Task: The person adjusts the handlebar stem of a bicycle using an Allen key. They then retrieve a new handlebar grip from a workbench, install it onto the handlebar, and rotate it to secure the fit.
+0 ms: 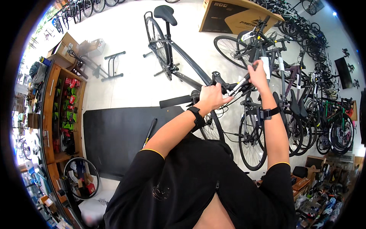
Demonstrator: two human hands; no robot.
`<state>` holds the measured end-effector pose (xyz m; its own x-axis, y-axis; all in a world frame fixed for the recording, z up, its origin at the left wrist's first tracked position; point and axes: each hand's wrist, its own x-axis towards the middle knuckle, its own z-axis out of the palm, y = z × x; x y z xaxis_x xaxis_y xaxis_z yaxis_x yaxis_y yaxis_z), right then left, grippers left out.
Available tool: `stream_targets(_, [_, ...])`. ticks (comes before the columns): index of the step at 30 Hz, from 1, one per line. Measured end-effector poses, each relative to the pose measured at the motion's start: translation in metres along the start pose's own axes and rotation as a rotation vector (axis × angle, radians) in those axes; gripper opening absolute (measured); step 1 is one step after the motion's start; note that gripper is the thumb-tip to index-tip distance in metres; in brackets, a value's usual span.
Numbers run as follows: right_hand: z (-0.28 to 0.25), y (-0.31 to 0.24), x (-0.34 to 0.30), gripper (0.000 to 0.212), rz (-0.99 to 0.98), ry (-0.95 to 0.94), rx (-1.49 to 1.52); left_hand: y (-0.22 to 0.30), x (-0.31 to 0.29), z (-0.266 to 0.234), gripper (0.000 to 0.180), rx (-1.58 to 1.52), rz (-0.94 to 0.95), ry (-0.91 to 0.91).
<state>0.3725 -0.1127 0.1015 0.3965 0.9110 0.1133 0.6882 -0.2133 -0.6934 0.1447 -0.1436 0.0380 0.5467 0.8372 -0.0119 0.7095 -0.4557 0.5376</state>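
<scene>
A black bicycle (189,63) stands before me, its saddle far off and its front end close to my body. My left hand (212,97) is closed over the handlebar (176,102) beside the stem, thumb pointing right toward a tool's silver end. The tool looks like a wrench (239,86) with a silver shaft and a dark handle. My right hand (259,78) is closed around its handle end, right of the stem. The wrench slants down to the handlebar area; its exact contact point is hard to make out. Partly behind my left arm sits the front wheel (214,131).
A black mat (110,137) lies on the floor at left, with a dark tube-shaped piece (151,129) over it. Wooden shelving (53,99) lines the left side. Several bicycles (251,141) crowd the right. A large cardboard box (228,19) stands at the back, a grey stand (113,65) back left.
</scene>
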Motion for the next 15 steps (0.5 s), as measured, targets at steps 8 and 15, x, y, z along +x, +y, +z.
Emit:
stream_targets(8, [0.081,-0.126,-0.092,0.044,-1.054,-0.386,-0.633,-0.02,0.007,0.032,0.07,-0.009,0.123,0.16])
stream_targets(15, [0.057,-0.127,-0.087,0.032,-0.972,-0.189,-0.507,-0.024,0.007,0.035,0.042,0.026,0.212,0.282])
